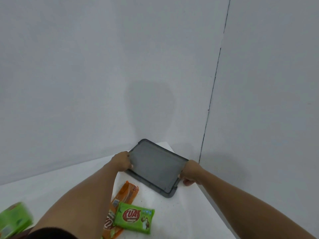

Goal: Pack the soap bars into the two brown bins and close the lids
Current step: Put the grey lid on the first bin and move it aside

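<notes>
A dark grey flat lid (153, 167) lies on the white table (186, 213) near the far corner. My left hand (121, 161) grips its left edge and my right hand (190, 172) grips its right edge. Closer to me, a green wrapped soap bar (134, 218) rests partly on a long orange soap pack (123, 199). More green soap bars (13, 219) sit blurred at the bottom left. No brown bin shows in view.
Grey-white walls (103, 66) meet in a corner right behind the lid. The table's right edge (215, 209) runs diagonally under my right forearm. A dark sleeve (51, 233) shows at the bottom.
</notes>
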The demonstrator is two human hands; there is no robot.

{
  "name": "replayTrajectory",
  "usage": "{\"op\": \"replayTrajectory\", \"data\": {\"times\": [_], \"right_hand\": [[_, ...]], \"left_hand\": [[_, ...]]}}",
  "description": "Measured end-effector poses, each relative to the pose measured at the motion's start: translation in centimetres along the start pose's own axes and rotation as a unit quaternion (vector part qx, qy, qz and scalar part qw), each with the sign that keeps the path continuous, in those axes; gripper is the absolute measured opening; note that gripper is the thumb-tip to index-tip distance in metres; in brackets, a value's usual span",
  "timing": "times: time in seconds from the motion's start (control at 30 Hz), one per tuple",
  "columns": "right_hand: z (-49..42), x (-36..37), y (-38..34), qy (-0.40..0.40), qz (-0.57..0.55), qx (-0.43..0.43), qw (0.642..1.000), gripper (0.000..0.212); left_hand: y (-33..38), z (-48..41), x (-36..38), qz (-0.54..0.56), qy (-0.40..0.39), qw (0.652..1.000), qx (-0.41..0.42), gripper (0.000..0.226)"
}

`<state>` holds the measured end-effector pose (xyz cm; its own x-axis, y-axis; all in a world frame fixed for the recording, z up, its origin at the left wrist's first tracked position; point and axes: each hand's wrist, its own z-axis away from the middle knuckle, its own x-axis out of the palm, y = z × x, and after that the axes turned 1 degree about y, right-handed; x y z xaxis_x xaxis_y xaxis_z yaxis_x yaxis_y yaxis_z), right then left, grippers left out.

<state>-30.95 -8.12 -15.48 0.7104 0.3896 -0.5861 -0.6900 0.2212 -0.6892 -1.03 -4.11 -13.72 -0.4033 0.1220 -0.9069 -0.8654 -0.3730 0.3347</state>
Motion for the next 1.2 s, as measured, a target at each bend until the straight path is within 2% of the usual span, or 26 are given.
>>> {"op": "replayTrajectory", "data": {"times": [0.13,0.27,0.4,0.47,0.57,0.7,0.87,1.03,1.2], "right_hand": [[-0.8,0.2,0.5,0.024,-0.035,0.018,0.999,0.008],[-1.5,0.1,1.4,0.042,-0.103,0.039,0.993,0.015],[-1.9,-0.3,1.8,0.052,-0.208,0.037,0.976,0.016],[-1.8,-0.3,1.1,0.044,-0.251,0.024,0.967,0.014],[-1.4,-0.4,-1.0,0.027,-0.291,-0.011,0.956,0.015],[-0.3,0.1,-4.3,-0.027,-0.405,-0.038,0.913,0.023],[2.1,3.1,-7.9,-0.122,-0.444,-0.088,0.883,0.024],[5.8,7.3,-10.9,-0.21,-0.44,-0.124,0.864,0.028],[10.6,11.0,-13.1,-0.296,-0.386,-0.198,0.851,0.039]], "left_hand": [[-0.1,0.1,0.4,0.126,-0.036,0.988,-0.082,0.041],[-0.5,-0.2,0.3,0.219,0.003,0.968,-0.121,0.019],[-1.4,-0.7,-1.8,0.247,0.078,0.956,-0.14,0.029],[-2.0,-0.5,-3.5,0.259,0.093,0.953,-0.126,0.035],[-3.6,0.8,-6.4,0.303,0.098,0.938,-0.135,0.029],[-7.2,5.1,-10.1,0.349,0.105,0.915,-0.172,0.012],[-12.9,13.0,-13.6,0.403,0.117,0.893,-0.164,0.002],[-18.9,21.0,-14.9,0.43,0.161,0.873,-0.165,0.007],[-23.7,27.8,-14.6,0.488,0.221,0.827,-0.169,0.009]]}}
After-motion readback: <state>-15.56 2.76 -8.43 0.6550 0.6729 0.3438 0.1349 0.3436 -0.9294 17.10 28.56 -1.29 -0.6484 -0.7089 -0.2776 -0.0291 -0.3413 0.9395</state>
